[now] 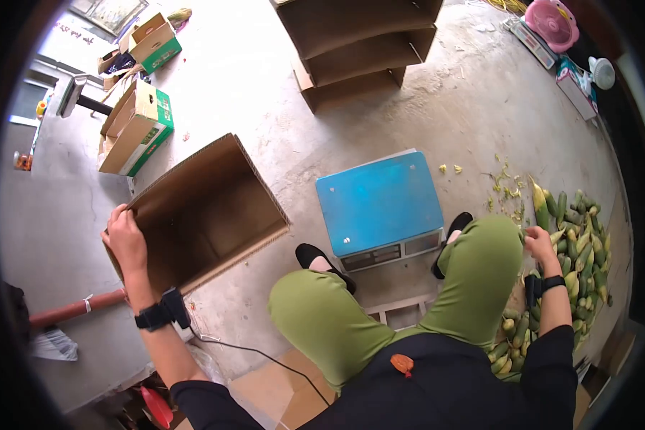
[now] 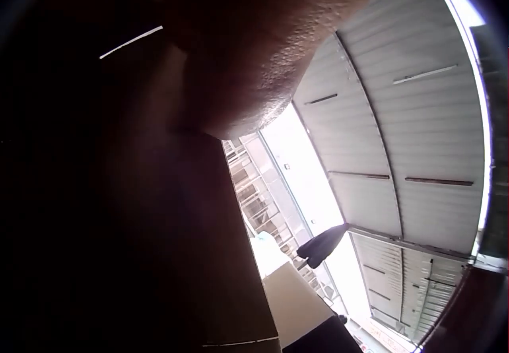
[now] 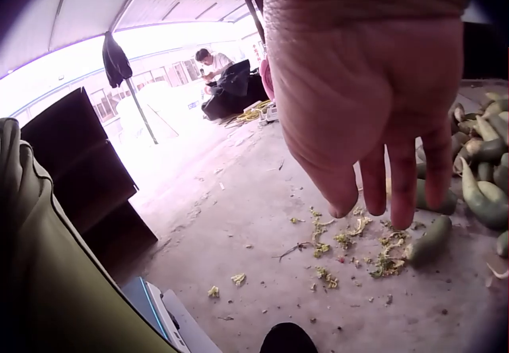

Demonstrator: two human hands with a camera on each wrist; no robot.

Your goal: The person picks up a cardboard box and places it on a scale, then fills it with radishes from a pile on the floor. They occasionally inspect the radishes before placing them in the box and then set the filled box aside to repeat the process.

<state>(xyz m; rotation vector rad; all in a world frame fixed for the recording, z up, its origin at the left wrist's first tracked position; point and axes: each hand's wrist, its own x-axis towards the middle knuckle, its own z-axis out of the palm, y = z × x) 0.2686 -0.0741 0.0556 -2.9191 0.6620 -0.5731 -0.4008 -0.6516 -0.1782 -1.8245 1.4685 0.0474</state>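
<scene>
At the left of the head view, my left hand (image 1: 127, 242) grips the near left edge of a brown cardboard box (image 1: 208, 208), fingers over the rim. The box's open side faces up toward me, and its inside is bare cardboard. In the left wrist view, the box wall (image 2: 159, 273) is very dark and a bulge of skin covers the top. Beside my right knee, my right hand (image 3: 374, 106) hangs with fingers pointing down and nothing in them. Close to it lies a heap of green radishes (image 1: 584, 258) with pale, pointed tails. One loose radish (image 3: 429, 242) lies below the fingertips.
A blue-topped scale (image 1: 380, 204) stands on the floor between my feet. Leafy trimmings (image 1: 507, 188) are scattered right of it. Nested cardboard boxes (image 1: 358, 43) stand ahead, green-and-brown cartons (image 1: 140, 129) at left. A pink basin (image 1: 552, 25) is far right. Another person (image 3: 211, 63) sits in the distance.
</scene>
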